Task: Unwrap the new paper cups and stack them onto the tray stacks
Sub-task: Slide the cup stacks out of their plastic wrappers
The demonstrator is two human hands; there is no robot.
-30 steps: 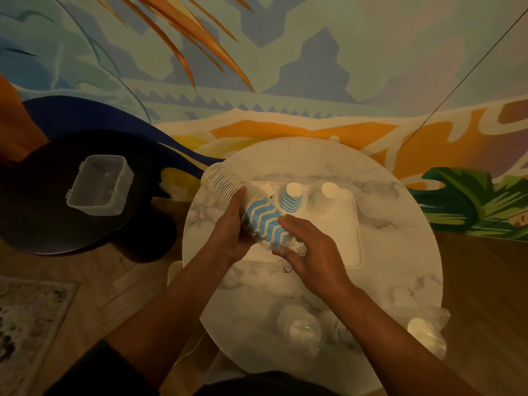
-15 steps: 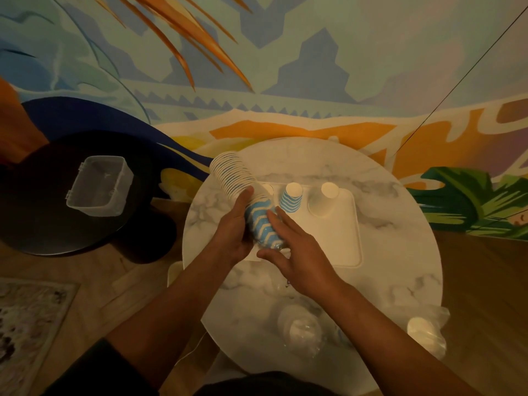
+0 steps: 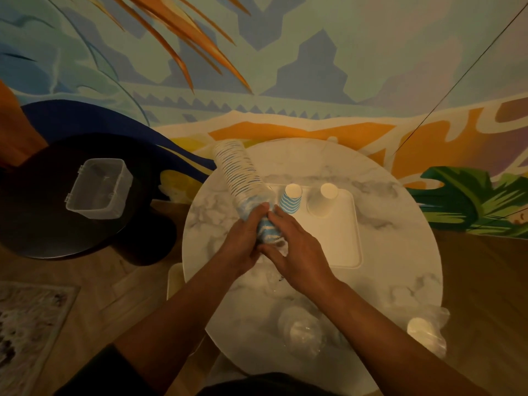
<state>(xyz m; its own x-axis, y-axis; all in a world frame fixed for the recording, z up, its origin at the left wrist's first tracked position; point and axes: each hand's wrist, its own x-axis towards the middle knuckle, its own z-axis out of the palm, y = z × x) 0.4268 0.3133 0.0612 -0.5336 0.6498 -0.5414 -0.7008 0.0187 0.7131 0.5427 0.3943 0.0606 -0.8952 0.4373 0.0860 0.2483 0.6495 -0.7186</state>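
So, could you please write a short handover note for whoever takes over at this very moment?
Left hand grips the lower end of the sleeve of blue-striped cups, which tilts up and away to the left above the table.
Right hand is at the crumpled plastic wrap at that same end.
On the tray: one blue-striped stack and one white stack, both upside down.
Done: wrap is part-way off.
Left: finish unwrapping, stack the cups on the tray, then do the two wrapped packs at the table's near edge.
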